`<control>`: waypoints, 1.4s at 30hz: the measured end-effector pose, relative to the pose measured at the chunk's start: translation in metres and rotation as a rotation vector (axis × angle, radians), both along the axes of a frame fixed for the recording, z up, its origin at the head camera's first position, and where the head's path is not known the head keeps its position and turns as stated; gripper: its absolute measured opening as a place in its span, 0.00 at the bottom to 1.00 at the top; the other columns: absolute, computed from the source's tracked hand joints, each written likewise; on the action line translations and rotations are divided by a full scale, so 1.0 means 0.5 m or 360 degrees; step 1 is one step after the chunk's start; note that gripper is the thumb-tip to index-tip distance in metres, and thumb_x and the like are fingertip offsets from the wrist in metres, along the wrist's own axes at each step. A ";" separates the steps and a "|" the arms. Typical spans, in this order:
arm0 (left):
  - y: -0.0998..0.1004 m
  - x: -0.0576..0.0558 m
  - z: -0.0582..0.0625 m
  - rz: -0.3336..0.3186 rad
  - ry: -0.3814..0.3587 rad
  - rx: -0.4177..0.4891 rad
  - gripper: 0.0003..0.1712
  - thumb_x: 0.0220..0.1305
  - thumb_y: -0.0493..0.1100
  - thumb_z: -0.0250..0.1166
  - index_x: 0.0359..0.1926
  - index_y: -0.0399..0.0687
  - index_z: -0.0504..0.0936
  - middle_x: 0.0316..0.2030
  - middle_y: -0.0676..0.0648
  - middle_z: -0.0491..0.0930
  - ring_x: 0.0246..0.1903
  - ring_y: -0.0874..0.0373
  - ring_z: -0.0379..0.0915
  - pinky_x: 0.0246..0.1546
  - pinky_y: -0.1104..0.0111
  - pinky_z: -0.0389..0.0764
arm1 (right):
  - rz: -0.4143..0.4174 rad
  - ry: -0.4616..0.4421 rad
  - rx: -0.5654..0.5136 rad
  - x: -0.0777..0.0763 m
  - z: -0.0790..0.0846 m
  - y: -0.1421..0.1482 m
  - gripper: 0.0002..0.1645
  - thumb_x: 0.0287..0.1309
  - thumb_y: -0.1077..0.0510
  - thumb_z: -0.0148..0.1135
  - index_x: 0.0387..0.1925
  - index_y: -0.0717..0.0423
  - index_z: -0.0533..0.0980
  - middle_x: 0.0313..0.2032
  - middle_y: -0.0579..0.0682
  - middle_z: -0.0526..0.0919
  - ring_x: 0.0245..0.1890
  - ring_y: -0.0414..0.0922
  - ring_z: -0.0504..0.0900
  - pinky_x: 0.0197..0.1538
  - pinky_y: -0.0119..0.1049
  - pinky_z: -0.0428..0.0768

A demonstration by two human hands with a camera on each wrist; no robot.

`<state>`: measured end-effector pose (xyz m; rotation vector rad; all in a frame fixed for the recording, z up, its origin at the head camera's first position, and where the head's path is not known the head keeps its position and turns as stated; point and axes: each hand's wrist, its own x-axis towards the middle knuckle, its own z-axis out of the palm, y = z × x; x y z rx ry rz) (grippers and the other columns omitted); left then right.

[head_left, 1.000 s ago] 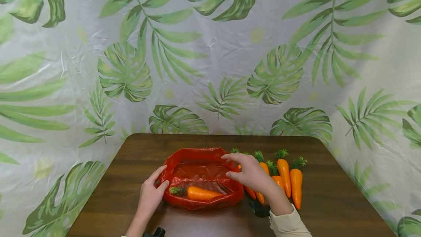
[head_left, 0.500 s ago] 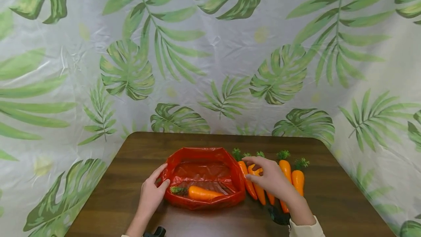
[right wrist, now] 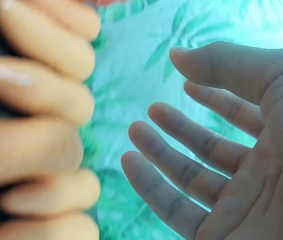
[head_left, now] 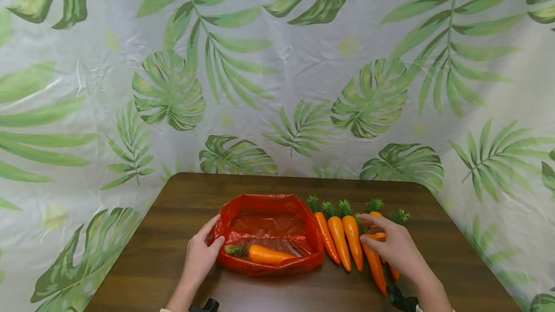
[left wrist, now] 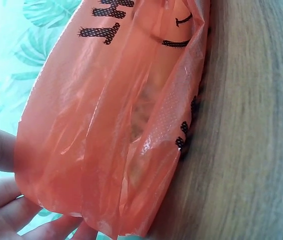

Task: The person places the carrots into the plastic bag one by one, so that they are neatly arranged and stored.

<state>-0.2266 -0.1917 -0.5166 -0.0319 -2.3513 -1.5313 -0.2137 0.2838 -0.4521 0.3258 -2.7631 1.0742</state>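
A red plastic bag [head_left: 264,268] lies with its mouth spread wide on the table. Inside it is one orange carrot [head_left: 270,254] with a green top. At the bag's left side my left hand [head_left: 200,249] holds the edge; in the left wrist view, the bag [left wrist: 111,125] hides its fingertips. My right hand [head_left: 392,244] hovers over the right part of a row of carrots [head_left: 339,240], partly covering them. Its thumb and fingers are parted with nothing between them. In the right wrist view the hand [right wrist: 216,150] is spread beside several blurred carrots [right wrist: 31,90].
The dark wooden table [head_left: 195,196] has rounded far corners. Behind it hangs a white sheet [head_left: 299,76] with green leaf prints. A black device is strapped at each wrist, the right one [head_left: 401,297] beside a carrot's tip.
My right hand has moved right, from the bag's right side to above the carrots, uncovering those nearest the bag. My left hand and the carrot in the bag stay put.
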 end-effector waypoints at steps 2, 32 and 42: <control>0.001 0.001 -0.001 -0.0006 -0.0012 0.0005 0.32 0.61 0.30 0.68 0.66 0.47 0.77 0.64 0.40 0.75 0.62 0.43 0.73 0.56 0.51 0.77 | -0.0045 0.0010 0.0009 0.003 -0.007 0.023 0.30 0.58 0.50 0.73 0.62 0.38 0.77 0.53 0.50 0.83 0.48 0.52 0.84 0.43 0.44 0.85; 0.002 0.001 0.005 -0.0007 -0.0065 0.0001 0.34 0.61 0.31 0.68 0.68 0.49 0.76 0.64 0.39 0.75 0.62 0.43 0.73 0.56 0.52 0.77 | -0.0378 0.0056 0.0210 -0.010 -0.078 0.141 0.32 0.58 0.52 0.72 0.63 0.57 0.76 0.56 0.68 0.77 0.50 0.64 0.80 0.43 0.61 0.80; 0.003 0.001 0.006 -0.0005 -0.0049 -0.0019 0.34 0.60 0.30 0.68 0.68 0.48 0.76 0.63 0.37 0.75 0.60 0.43 0.74 0.56 0.50 0.78 | -0.0386 -0.0018 0.0219 -0.024 -0.110 0.157 0.36 0.56 0.53 0.73 0.65 0.59 0.74 0.56 0.71 0.74 0.49 0.65 0.81 0.41 0.62 0.80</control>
